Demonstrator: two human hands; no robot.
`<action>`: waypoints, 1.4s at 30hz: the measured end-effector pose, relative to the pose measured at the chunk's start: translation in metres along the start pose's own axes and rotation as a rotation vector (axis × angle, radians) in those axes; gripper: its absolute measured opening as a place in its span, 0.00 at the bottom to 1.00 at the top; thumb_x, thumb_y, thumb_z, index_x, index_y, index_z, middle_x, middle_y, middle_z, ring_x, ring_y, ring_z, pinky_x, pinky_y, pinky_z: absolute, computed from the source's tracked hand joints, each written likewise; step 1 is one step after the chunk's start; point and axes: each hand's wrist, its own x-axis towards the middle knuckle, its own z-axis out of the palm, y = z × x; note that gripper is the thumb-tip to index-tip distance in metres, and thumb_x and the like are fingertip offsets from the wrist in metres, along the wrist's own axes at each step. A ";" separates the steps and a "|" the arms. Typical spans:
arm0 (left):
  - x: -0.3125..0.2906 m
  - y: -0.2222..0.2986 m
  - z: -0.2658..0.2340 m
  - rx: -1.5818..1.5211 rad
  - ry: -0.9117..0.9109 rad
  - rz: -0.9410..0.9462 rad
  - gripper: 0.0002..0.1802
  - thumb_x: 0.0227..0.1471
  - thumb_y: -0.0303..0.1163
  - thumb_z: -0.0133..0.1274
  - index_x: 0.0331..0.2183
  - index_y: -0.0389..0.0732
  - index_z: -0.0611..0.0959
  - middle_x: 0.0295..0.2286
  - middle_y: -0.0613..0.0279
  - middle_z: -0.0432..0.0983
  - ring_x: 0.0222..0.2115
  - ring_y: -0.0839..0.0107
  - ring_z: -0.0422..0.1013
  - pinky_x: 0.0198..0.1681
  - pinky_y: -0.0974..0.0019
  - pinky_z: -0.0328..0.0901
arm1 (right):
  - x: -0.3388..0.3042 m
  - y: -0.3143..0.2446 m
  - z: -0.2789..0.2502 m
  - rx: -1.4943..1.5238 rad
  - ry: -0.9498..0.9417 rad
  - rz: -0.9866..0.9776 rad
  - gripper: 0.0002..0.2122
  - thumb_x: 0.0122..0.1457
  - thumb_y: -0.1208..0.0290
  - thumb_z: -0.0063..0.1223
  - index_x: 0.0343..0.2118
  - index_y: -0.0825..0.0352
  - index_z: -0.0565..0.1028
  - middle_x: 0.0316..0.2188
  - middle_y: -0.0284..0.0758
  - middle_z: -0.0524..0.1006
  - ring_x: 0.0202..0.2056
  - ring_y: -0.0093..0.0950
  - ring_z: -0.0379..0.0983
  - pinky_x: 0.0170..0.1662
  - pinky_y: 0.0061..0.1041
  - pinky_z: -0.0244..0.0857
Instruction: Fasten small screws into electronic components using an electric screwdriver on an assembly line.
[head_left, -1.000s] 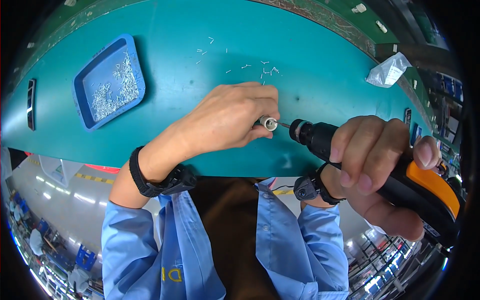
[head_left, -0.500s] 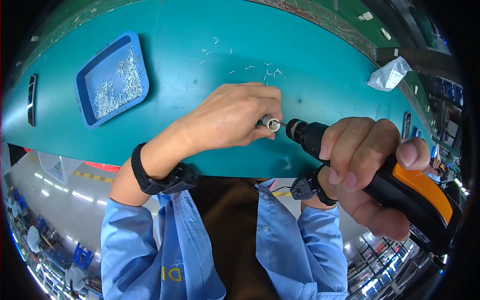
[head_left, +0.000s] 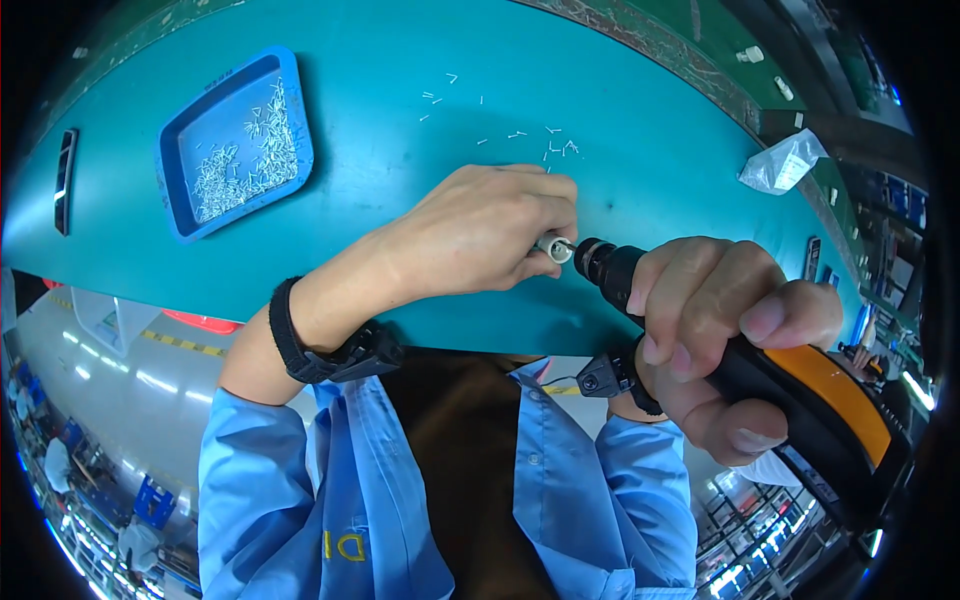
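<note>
My left hand (head_left: 490,230) is closed around a small whitish cylindrical fitting (head_left: 558,250), whose open end faces right. Most of that fitting is hidden by my fingers. In my right hand (head_left: 705,310) is a black and orange electric screwdriver (head_left: 835,400), gripped around its body. Its chuck points left, and the thin bit reaches into the mouth of the fitting. Whether a screw sits at the bit's tip I cannot tell. Beyond my left hand, several small silver screws (head_left: 562,148) lie scattered on the green tabletop (head_left: 380,130).
A blue tray (head_left: 172,190) heaped with small screws stands at the left. Farther left lies a dark phone-like object (head_left: 65,180). At the right edge are a clear plastic bag (head_left: 782,163) and another small dark device (head_left: 811,258). White fittings (head_left: 750,54) lie beyond the far edge.
The screwdriver bit has gone further into the fitting's mouth, and the screwdriver has come slightly left. My left hand keeps its hold. The whole view has shifted a little.
</note>
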 end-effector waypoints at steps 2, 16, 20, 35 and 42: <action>0.000 -0.001 0.000 -0.002 0.005 0.013 0.15 0.35 0.27 0.63 0.29 0.38 0.77 0.28 0.61 0.70 0.33 0.58 0.68 0.33 0.58 0.64 | 0.001 0.001 0.000 -0.003 -0.005 -0.001 0.27 0.56 0.49 0.52 0.48 0.65 0.61 0.24 0.29 0.67 0.23 0.21 0.67 0.29 0.24 0.62; 0.002 -0.001 0.013 0.077 0.085 0.033 0.14 0.38 0.27 0.61 0.32 0.41 0.77 0.31 0.63 0.71 0.33 0.60 0.70 0.32 0.59 0.66 | 0.017 -0.013 -0.020 -0.116 0.351 -0.275 0.23 0.58 0.49 0.46 0.46 0.66 0.65 0.22 0.30 0.69 0.20 0.23 0.64 0.27 0.30 0.61; 0.000 -0.002 0.010 0.091 0.091 0.006 0.16 0.39 0.27 0.61 0.34 0.41 0.78 0.33 0.62 0.71 0.33 0.60 0.70 0.32 0.59 0.66 | 0.025 0.038 -0.026 -0.085 0.504 -0.278 0.20 0.59 0.56 0.45 0.46 0.69 0.64 0.20 0.32 0.69 0.19 0.26 0.65 0.26 0.30 0.62; 0.014 -0.014 -0.012 0.243 0.459 -0.128 0.15 0.40 0.34 0.63 0.33 0.40 0.81 0.32 0.61 0.69 0.28 0.61 0.72 0.28 0.60 0.67 | 0.025 0.037 -0.029 -0.171 0.548 -0.270 0.21 0.60 0.51 0.41 0.44 0.66 0.67 0.20 0.30 0.67 0.19 0.23 0.64 0.26 0.27 0.62; 0.023 -0.019 -0.004 0.258 0.478 -0.104 0.12 0.40 0.28 0.63 0.32 0.42 0.82 0.31 0.62 0.70 0.26 0.63 0.72 0.25 0.64 0.66 | 0.023 0.038 -0.026 -0.105 0.481 -0.313 0.22 0.59 0.49 0.41 0.45 0.65 0.67 0.20 0.30 0.67 0.19 0.23 0.63 0.25 0.27 0.62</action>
